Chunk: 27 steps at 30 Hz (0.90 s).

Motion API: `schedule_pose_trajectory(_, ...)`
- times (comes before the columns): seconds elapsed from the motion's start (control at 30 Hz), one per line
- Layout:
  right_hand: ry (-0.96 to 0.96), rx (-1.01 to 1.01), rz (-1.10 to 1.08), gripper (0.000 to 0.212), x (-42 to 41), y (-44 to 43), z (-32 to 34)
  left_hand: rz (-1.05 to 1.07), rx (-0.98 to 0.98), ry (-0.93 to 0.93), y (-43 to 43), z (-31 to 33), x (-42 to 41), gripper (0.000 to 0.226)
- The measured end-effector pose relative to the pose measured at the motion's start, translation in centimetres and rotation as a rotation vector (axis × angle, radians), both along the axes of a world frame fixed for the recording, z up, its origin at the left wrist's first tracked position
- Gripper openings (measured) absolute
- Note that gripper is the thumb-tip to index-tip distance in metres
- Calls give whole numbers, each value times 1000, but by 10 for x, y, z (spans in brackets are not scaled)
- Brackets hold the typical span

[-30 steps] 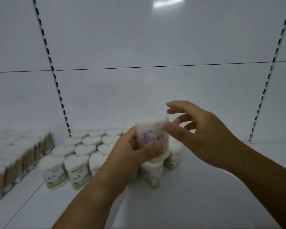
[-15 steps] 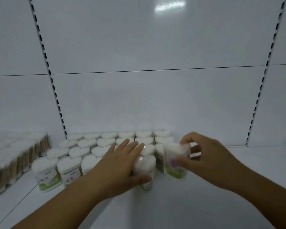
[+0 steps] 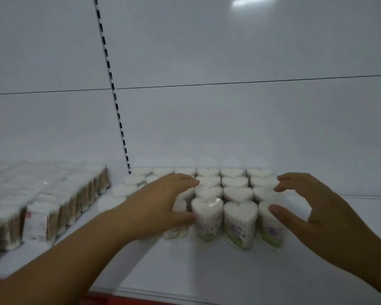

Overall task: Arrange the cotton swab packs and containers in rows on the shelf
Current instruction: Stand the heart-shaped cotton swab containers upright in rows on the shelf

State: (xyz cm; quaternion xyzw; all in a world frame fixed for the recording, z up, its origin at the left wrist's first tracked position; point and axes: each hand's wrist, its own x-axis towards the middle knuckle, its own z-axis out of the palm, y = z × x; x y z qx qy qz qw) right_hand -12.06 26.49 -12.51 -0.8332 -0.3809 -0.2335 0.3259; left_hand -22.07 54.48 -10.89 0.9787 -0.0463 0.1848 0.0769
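Several heart-shaped cotton swab containers (image 3: 240,223) stand in tight rows on the white shelf (image 3: 229,274), against the back panel. The front ones carry purple flower labels. My left hand (image 3: 161,205) lies flat over the left columns, fingers straight, its thumb against the front container (image 3: 207,219). My right hand (image 3: 319,214) hovers in a wide curve at the block's right side. Its thumb touches the front right container (image 3: 271,232) and its fingers reach over the rows behind. Neither hand holds anything.
Clear packs of wooden-stick swabs (image 3: 53,205) stand in rows on the shelf's left section. A slotted upright (image 3: 112,89) divides the back panel. Bare shelf lies to the right of the containers and in front of them. A red strip (image 3: 110,299) runs along the front edge.
My right hand took the container from my left hand, set it at the front right of the block and let go. My left hand moved down onto the left columns.
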Motion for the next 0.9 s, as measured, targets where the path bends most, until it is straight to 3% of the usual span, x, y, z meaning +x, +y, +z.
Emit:
schedule_pose_trajectory(0.1, -95, -126, 83, 26, -18, 41, 7, 14, 82, 49, 23, 3, -14, 63)
schedule_pose_trajectory(0.27, -79, -425, 41, 52, -25, 94, -11, -61, 133, 54, 33, -10, -14, 48)
schedule_pose_trajectory(0.47, -142, -429, -55, 42, -30, 100, -18, -76, 156, -10, 36, -19, -7, 47)
schedule_pose_trajectory(0.67, -170, -566, -63, 50, -38, 98, -14, -146, 116, 54, 40, -14, -2, 52)
schedule_pose_trajectory(0.77, -79, -509, 22, 53, -38, 91, -6, -207, 108, 120, 44, -7, 2, 58)
schedule_pose_trajectory(0.9, -96, -415, -62, 51, -29, 72, 11, -241, 90, 96, 29, 14, 34, 63)
